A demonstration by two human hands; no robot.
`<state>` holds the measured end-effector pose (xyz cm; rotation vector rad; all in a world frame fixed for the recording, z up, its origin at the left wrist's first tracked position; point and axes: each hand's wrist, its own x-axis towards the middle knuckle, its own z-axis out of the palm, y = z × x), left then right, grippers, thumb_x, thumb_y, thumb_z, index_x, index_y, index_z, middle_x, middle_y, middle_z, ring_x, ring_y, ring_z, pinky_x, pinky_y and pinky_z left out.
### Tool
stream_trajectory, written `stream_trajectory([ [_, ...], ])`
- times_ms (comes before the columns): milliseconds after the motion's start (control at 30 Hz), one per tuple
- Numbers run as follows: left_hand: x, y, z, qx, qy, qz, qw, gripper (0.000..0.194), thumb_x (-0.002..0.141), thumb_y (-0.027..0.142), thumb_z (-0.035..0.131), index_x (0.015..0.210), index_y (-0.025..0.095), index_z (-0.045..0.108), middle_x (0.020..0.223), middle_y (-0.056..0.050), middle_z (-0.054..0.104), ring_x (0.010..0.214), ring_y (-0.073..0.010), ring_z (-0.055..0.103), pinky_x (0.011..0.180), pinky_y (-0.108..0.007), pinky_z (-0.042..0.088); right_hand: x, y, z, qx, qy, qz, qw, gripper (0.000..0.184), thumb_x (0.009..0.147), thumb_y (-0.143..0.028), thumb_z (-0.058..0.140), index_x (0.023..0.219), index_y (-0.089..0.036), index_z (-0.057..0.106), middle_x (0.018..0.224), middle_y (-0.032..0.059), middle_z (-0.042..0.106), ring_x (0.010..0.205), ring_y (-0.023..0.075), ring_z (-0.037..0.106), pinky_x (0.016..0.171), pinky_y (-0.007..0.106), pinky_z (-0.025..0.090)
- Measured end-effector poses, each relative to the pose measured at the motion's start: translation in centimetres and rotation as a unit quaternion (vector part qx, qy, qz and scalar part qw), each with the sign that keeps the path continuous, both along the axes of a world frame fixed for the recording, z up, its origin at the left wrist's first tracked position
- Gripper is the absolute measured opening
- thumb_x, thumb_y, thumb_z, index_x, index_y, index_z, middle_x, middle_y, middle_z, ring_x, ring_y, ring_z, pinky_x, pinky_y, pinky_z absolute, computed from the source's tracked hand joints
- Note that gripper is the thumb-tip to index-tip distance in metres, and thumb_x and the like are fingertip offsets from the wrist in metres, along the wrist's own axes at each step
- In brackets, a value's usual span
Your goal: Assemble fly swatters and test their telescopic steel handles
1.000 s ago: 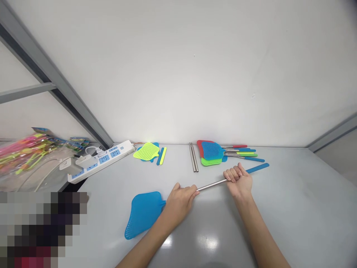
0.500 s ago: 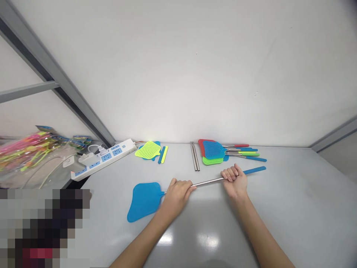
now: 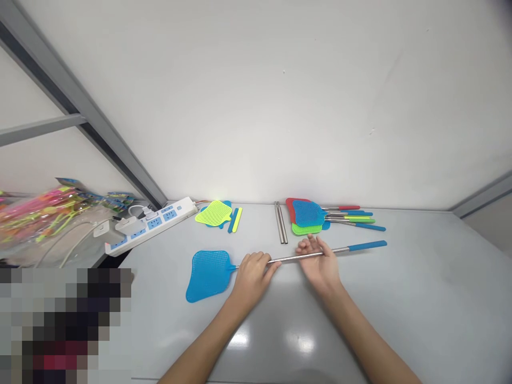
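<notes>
Left hand (image 3: 252, 280): fingers closed round the steel shaft (image 3: 296, 258), just behind the head of the blue swatter (image 3: 208, 274); right hand (image 3: 320, 264): fingers spread open, shaft lying across the palm side, no grip; swatter runs level across the table (image 3: 420, 288), blue grip (image 3: 368, 245) out past the right hand; beyond it, stacked swatters (image 3: 306, 216), a lime swatter (image 3: 214, 213), two steel rods (image 3: 280, 223); power strip (image 3: 152, 224) far left.
</notes>
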<state>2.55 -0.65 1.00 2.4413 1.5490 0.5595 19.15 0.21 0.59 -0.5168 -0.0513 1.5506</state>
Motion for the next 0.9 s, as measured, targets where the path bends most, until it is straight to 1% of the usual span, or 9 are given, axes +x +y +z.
stream_trajectory([
  [67, 0.0, -0.1, 0.0, 0.007, 0.002, -0.012, 1.000, 0.032, 0.082, 0.038, 0.031, 0.067, 0.018, 0.049, 0.069, -0.001, 0.053, 0.067, -0.0137, 0.047, 0.063, -0.027, 0.031, -1.5, -0.5, -0.1, 0.001, 0.001, 0.040, 0.999, 0.009, 0.072, -0.024, 0.051, 0.071, -0.016, 0.052, 0.057, -0.0028, 0.044, 0.055, 0.0093, 0.045, 0.056, 0.025, 0.040],
  [100, 0.0, -0.1, 0.0, 0.008, 0.004, -0.018, 1.000, 0.031, 0.082, 0.038, 0.031, 0.067, 0.018, 0.049, 0.069, -0.001, 0.053, 0.067, -0.0137, 0.047, 0.063, -0.027, 0.031, -2.1, -0.7, -0.2, 0.001, -0.002, 0.047, 0.999, 0.008, 0.072, -0.024, 0.051, 0.069, -0.016, 0.052, 0.056, -0.0033, 0.042, 0.054, 0.0089, 0.044, 0.056, 0.024, 0.040],
  [233, 0.0, -0.2, 0.0, 0.000, 0.007, -0.032, 0.999, 0.031, 0.083, 0.039, 0.030, 0.069, 0.018, 0.049, 0.071, -0.001, 0.053, 0.069, -0.0136, 0.047, 0.064, -0.026, 0.031, -3.1, -1.1, -0.6, 0.005, 0.009, 0.050, 0.999, 0.013, 0.074, -0.024, 0.050, 0.063, -0.016, 0.047, 0.054, -0.0045, 0.036, 0.051, 0.0075, 0.039, 0.055, 0.024, 0.038],
  [367, 0.0, -0.2, 0.1, -0.013, 0.002, -0.035, 0.999, 0.031, 0.083, 0.039, 0.029, 0.072, 0.018, 0.049, 0.072, -0.001, 0.053, 0.069, -0.0136, 0.047, 0.065, -0.026, 0.031, -2.7, -0.9, -0.8, 0.018, 0.018, 0.049, 0.998, 0.015, 0.076, -0.023, 0.047, 0.062, -0.016, 0.045, 0.051, -0.0062, 0.028, 0.046, 0.0066, 0.033, 0.055, 0.024, 0.036],
  [500, 0.0, -0.1, 0.1, -0.029, -0.011, -0.049, 0.998, 0.028, 0.084, 0.036, 0.026, 0.081, 0.019, 0.049, 0.074, -0.001, 0.054, 0.071, -0.0137, 0.047, 0.066, -0.027, 0.032, -2.1, -0.7, -0.8, 0.027, 0.015, 0.040, 0.999, 0.017, 0.077, -0.025, 0.046, 0.062, -0.016, 0.044, 0.050, -0.0068, 0.026, 0.044, 0.0061, 0.030, 0.052, 0.023, 0.034],
  [600, -0.3, 0.0, 0.0, -0.030, -0.004, -0.055, 0.998, 0.029, 0.085, 0.033, 0.024, 0.083, 0.020, 0.049, 0.075, -0.001, 0.054, 0.073, -0.0141, 0.048, 0.068, -0.028, 0.032, -1.4, -0.4, -0.6, 0.031, -0.002, 0.025, 0.999, 0.020, 0.077, -0.026, 0.046, 0.060, -0.017, 0.042, 0.048, -0.0071, 0.025, 0.042, 0.0064, 0.029, 0.050, 0.023, 0.032],
  [767, -0.5, 0.1, -0.2, -0.020, 0.021, -0.052, 0.998, 0.030, 0.086, 0.030, 0.021, 0.079, 0.019, 0.048, 0.072, -0.001, 0.053, 0.070, -0.0142, 0.047, 0.068, -0.028, 0.031, -0.4, -0.2, -0.5, 0.037, -0.016, -0.007, 0.999, 0.023, 0.078, -0.028, 0.045, 0.058, -0.017, 0.039, 0.046, -0.0075, 0.023, 0.040, 0.0068, 0.028, 0.047, 0.023, 0.030],
  [900, -0.5, -0.1, -0.3, -0.025, 0.038, -0.055, 0.997, 0.031, 0.086, 0.028, 0.020, 0.072, 0.018, 0.045, 0.069, -0.001, 0.052, 0.067, -0.0138, 0.047, 0.065, -0.027, 0.032, -0.6, -0.2, -0.9, 0.020, 0.005, -0.015, 1.000, 0.027, 0.078, -0.028, 0.044, 0.055, -0.017, 0.036, 0.044, -0.0079, 0.022, 0.039, 0.0064, 0.024, 0.045, 0.022, 0.028],
])
